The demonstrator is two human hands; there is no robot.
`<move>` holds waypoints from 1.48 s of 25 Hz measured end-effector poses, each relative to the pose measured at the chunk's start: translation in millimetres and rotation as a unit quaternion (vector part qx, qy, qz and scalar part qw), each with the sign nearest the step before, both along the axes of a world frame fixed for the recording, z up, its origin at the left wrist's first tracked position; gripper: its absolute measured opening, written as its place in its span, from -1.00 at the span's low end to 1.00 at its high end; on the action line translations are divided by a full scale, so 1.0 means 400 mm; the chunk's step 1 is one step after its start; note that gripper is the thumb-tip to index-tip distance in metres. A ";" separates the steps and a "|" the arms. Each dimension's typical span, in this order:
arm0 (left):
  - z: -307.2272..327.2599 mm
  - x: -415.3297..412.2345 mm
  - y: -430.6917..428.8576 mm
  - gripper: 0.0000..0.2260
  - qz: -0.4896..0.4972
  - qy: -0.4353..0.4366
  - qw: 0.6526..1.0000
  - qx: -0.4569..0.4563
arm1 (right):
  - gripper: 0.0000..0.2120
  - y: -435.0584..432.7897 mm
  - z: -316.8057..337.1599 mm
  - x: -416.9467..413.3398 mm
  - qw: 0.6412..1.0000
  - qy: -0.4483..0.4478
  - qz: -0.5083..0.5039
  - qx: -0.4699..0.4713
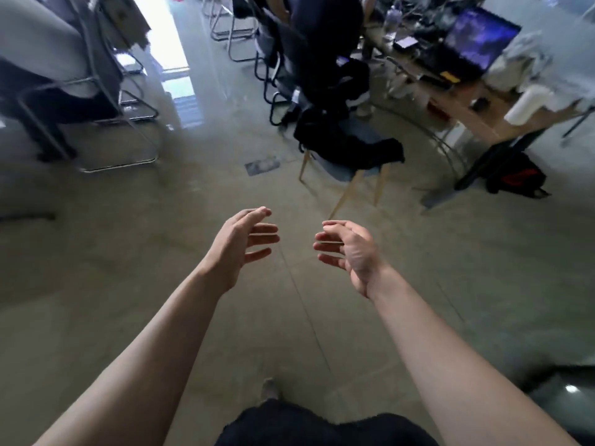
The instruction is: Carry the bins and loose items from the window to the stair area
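Evidently empty, the left hand (238,246) and right hand (351,252) hover over the floor (128,252) with fingers (262,228) spread, and no bin shows anywhere, so weight and handholds cannot be judged.

Dim, bluish indoor shot. Daylight came from a blown-out window (161,43) top left, glaring off the glossy floor (180,101). Motion blur smeared chairs (96,91) and desk (467,104); wide-angle bent the edges. Sharpest were left hand (240,244) and right hand (349,252), softly lit.

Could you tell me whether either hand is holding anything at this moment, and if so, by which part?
Nothing is held: the left hand and right hand are both open and empty.
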State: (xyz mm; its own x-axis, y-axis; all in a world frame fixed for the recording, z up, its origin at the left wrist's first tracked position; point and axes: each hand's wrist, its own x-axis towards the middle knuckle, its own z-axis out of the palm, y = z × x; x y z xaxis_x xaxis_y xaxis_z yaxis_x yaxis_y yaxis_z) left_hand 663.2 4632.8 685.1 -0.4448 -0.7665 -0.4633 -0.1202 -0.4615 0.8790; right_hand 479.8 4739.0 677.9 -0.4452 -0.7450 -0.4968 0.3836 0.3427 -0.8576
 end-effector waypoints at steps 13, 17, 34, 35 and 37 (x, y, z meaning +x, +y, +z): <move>-0.032 0.080 -0.505 -0.63 0.153 -0.009 0.988 0.000 | -0.77 -0.656 -0.036 0.002 0.986 0.000 0.163 0.025; -0.019 -0.003 -0.707 -0.63 0.183 -0.009 0.983 0.010 | -0.76 -0.888 -0.026 -0.097 0.983 -0.015 0.180 0.022; -0.078 -0.020 -1.599 -0.65 0.230 -0.010 0.973 0.016 | -0.82 -1.780 -0.038 -0.160 0.985 0.011 0.171 0.033; -0.074 -0.010 -1.660 -0.63 0.231 -0.004 0.973 0.022 | -0.83 -1.840 -0.030 -0.149 0.985 0.012 0.167 0.038; -0.065 0.005 -1.772 -0.63 0.227 0.003 0.974 0.022 | -0.82 -1.944 -0.022 -0.131 0.985 0.015 0.164 0.043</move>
